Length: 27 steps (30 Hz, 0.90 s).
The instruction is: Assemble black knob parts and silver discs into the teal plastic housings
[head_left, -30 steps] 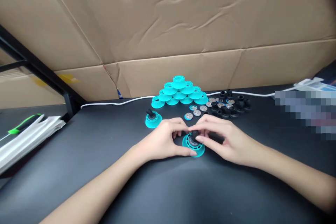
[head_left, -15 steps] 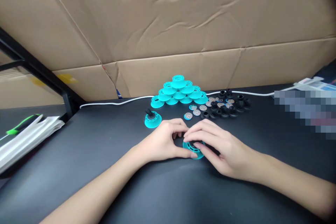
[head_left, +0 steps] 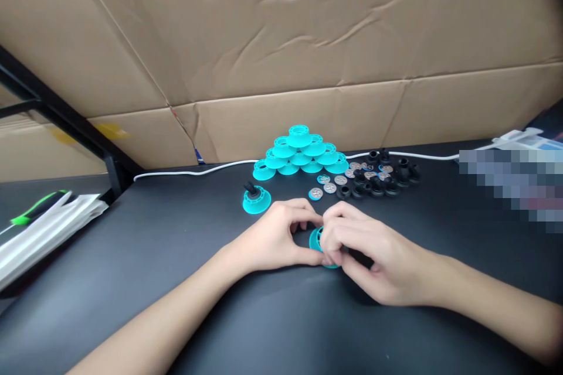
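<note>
On the black tabletop my left hand [head_left: 277, 239] is closed around the left side of a turquoise flared ring [head_left: 315, 239], thumb at the near edge and fingers at the far one. My right hand [head_left: 372, 252] bends over the same ring from the right. Its fingers are curled and pressed together above the ring's middle, hiding the centre and whatever they grip there. Left of my hands stands another turquoise flared ring [head_left: 257, 205], with a black pronged plastic part [head_left: 251, 189] in its top.
A pyramid of turquoise flared rings [head_left: 299, 158] rises behind my hands. Beside it lie several silver discs [head_left: 329, 188] and black plastic parts [head_left: 376, 186]. A white cable [head_left: 197, 173] runs along the cardboard wall [head_left: 281, 47]. White packets [head_left: 53, 234] lie far left.
My right hand's fingers have curled inward and closed over the ring, covering more of it. The ring has shifted slightly right; my left hand stays nearly in place.
</note>
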Tool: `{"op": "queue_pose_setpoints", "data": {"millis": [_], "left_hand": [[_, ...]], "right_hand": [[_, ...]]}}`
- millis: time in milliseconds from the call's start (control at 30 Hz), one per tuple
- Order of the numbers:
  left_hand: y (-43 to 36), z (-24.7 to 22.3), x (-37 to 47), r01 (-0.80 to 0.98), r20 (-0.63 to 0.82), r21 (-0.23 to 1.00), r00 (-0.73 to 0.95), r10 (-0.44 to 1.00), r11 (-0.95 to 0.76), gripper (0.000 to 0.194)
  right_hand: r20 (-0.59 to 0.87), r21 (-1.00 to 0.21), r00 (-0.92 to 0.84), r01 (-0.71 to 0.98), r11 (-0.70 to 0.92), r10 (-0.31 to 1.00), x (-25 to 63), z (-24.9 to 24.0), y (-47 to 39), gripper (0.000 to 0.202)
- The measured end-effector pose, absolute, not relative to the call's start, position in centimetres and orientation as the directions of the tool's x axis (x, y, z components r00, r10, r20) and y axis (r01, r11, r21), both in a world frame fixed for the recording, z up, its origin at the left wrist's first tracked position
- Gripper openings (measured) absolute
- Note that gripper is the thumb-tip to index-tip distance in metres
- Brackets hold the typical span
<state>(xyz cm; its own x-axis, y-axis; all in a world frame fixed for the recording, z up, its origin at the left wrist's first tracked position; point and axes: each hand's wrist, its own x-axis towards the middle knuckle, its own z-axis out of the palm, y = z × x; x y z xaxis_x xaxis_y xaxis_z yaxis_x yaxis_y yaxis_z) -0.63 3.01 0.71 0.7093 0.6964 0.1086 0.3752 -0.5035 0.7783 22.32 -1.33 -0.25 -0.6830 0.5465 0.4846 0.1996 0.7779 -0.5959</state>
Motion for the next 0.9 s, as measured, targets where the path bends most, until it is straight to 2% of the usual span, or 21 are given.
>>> {"op": "queue_pose_setpoints", "data": {"millis": [100,267,333,533,733,833,900], "left_hand": [[3.1,0.6,-0.7,0.378,0.109,0.769,0.717,0.688,-0.515,0.026],[3.2,0.5,-0.8,0.386,0.112,0.757,0.717,0.687,-0.527,0.028],[3.2,0.6,-0.8,0.39,0.117,0.754,0.713,0.691,-0.53,0.03],[3.2,0.7,-0.8,0.401,0.117,0.748,0.704,0.7,-0.529,0.037],[3.3,0.6,-1.0,0.39,0.115,0.75,0.718,0.686,-0.534,0.031],[3.3,0.6,-1.1,0.381,0.119,0.759,0.717,0.687,-0.529,0.035],[3.4,0.5,-1.1,0.374,0.123,0.76,0.72,0.683,-0.531,0.035]], "right_hand": [[0.501,-0.593,-0.657,0.213,0.776,0.563,22.3,-0.3,-1.3,0.028],[0.524,-0.606,-0.511,0.339,0.72,0.682,22.4,-0.8,-1.0,0.015],[0.543,-0.601,-0.513,0.315,0.734,0.665,22.5,-1.0,-0.9,0.01],[0.562,-0.576,-0.582,0.234,0.783,0.587,22.6,-0.8,-1.0,0.022],[0.528,-0.62,-0.498,0.327,0.713,0.688,22.8,-0.7,-0.9,0.015],[0.512,-0.645,-0.494,0.319,0.694,0.703,23.2,-0.5,-0.6,0.008],[0.48,-0.678,-0.52,0.291,0.675,0.707,23.5,-0.3,-0.4,0.012]]}}
